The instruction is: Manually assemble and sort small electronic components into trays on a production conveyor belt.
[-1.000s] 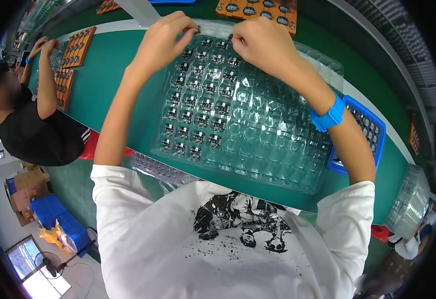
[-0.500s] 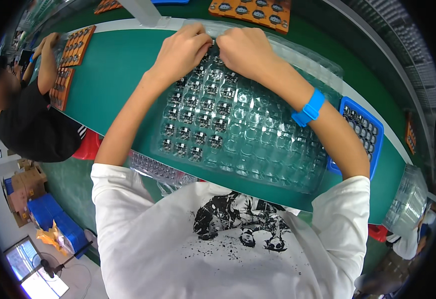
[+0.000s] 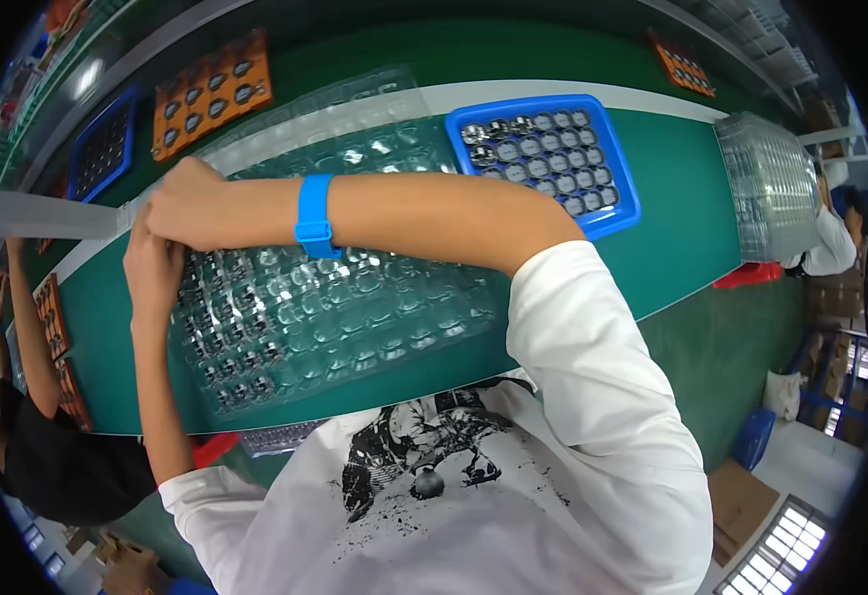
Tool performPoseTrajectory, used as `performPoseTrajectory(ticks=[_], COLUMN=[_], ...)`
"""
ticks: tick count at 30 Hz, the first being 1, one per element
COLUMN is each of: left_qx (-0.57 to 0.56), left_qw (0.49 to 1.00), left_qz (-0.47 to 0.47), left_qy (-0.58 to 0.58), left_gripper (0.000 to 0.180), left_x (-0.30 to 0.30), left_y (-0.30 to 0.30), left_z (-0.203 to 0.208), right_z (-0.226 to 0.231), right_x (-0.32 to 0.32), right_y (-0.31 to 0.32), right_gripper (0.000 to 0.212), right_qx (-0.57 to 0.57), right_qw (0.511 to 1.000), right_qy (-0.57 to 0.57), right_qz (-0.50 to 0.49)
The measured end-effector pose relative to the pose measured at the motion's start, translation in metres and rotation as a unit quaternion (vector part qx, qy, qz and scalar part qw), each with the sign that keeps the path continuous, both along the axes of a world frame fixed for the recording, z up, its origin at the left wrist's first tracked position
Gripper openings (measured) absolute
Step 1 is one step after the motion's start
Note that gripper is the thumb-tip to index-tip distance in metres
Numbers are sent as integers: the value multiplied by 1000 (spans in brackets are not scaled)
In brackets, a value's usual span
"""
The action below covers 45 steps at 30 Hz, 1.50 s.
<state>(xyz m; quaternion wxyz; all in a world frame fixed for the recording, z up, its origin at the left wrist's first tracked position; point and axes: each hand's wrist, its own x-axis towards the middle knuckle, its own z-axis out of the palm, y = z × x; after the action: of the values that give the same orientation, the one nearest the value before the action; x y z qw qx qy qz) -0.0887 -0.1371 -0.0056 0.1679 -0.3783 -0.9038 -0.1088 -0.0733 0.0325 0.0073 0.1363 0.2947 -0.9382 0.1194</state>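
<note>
green workbench (image 3: 672, 188), bright window (image 3: 786, 550), cardboard boxes (image 3: 742, 501)

The blister tray (image 3: 355, 307) is a clear plastic sheet pressed into a grid of shallow round pockets. It lies flat on the green bench, slightly skewed, with its near edge just short of the bench's front edge. The pockets in its left columns hold small dark round parts (image 3: 224, 332); those in the middle and right columns show only glare. The left hand (image 3: 154, 268) and right hand (image 3: 191, 203) rest together on the tray's far left corner, fingers bent down onto the plastic. The right forearm lies across the tray's far edge and hides part of it.
</note>
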Motion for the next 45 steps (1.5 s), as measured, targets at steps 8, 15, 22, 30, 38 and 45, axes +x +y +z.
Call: performPoseTrajectory(ticks=[8,15,22,30,38,45], left_qx=[83,162,186,169,177,187], left_qw=[995,959,897,906,913,914], left_qz=[-43,-234,-398,-383,-362,-350], left_qy=[28,-4,-41,-60,-73,-89], left_gripper=[12,15,10,8,9,7], left_x=[8,47,87,99,104,105], left_y=[1,116,227,253,258,263], left_z=[30,46,25,14,4,-1], right_z=[75,58,39,19,19,17], right_x=[92,200,220,211,205,205], right_y=[149,284,307,311,308,310], right_gripper=[10,6,7,8,8,10], right_qx=[-13,71,123,130,127,146], right_qw=[995,982,972,973,975,972], right_qy=[97,43,40,35,46,34], right_qz=[-6,-171,-199,-186,-175,-182])
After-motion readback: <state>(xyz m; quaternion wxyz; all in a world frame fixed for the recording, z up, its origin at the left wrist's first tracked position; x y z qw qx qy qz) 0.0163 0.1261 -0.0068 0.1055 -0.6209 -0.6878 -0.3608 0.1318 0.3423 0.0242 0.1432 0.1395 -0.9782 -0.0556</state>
